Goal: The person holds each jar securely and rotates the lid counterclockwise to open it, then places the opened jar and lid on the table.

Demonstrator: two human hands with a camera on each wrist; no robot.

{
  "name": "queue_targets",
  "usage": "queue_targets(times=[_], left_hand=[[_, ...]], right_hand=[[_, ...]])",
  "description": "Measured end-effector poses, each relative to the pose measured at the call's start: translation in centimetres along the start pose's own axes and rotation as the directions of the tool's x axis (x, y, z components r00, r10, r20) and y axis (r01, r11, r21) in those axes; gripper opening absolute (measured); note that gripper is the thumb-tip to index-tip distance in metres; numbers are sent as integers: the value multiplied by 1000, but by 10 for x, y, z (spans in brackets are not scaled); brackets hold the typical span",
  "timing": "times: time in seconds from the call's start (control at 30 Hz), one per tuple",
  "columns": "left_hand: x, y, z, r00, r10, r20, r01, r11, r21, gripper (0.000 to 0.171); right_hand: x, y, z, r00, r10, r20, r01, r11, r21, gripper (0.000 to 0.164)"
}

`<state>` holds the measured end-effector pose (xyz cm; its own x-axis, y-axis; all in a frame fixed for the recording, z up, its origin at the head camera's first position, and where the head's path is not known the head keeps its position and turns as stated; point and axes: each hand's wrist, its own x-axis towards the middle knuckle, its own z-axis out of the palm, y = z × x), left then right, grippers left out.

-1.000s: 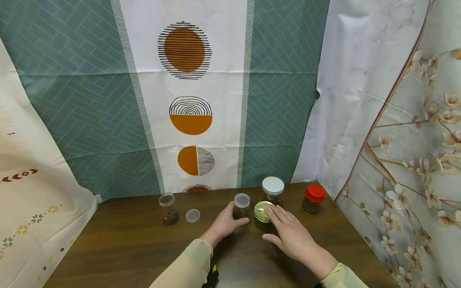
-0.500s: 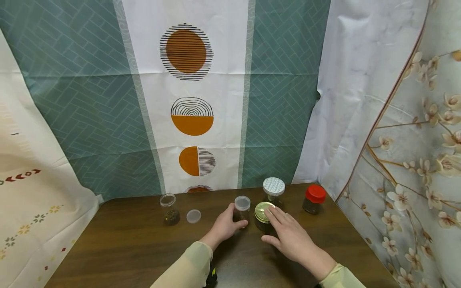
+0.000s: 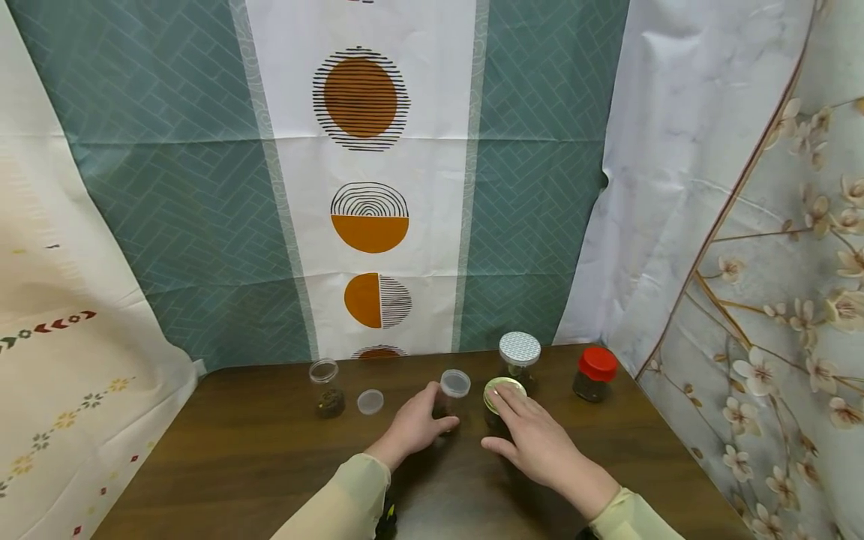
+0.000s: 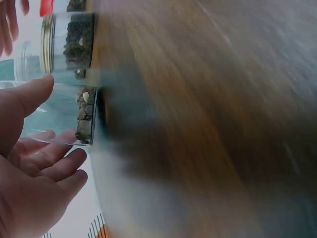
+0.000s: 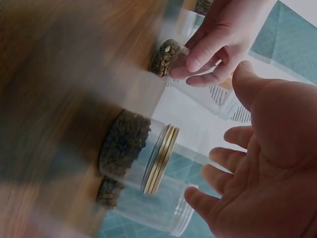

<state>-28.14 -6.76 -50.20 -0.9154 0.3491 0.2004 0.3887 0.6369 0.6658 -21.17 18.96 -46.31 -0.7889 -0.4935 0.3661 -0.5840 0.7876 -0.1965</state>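
My left hand curls its thumb and fingers round a clear jar with a translucent lid. Brown pebble-like bits lie in the jar's bottom, and its base is close over the wooden table. To its right stands a glass jar with a gold lid, part filled with dark brown bits. My right hand reaches over that lid with straight, spread fingers, the fingertips overlapping it in the head view. The thumb points left, away from the jar.
An uncapped clear jar stands at the left, a translucent lid flat beside it. Behind the gold-lidded jar is a jar with a patterned white lid. A red-lidded jar stands far right. Patterned cloths hang behind the table.
My left hand has drawn its jar slightly left and nearer, away from the gold-lidded jar. The right hand's fingers reach further left over the gold lid. The head view has turned a little left.
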Motion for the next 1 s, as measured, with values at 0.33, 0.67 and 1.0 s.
queue_targets(times=[0.33,0.67,1.0], left_hand=[[-16,-7,-14,1000,8,24,-10,996,86,49],[-37,-8,-29,1000,14,12,-16,980,198,54],[-58,-10,-41,999,15,30,-23,966,259,55]], right_hand=[[7,-13,-2,997,29,64,-33,998,58,80],[16,-25,0,997,5,77,-12,996,93,79],[22,-35,2,995,-45,89,33,991,129,80]])
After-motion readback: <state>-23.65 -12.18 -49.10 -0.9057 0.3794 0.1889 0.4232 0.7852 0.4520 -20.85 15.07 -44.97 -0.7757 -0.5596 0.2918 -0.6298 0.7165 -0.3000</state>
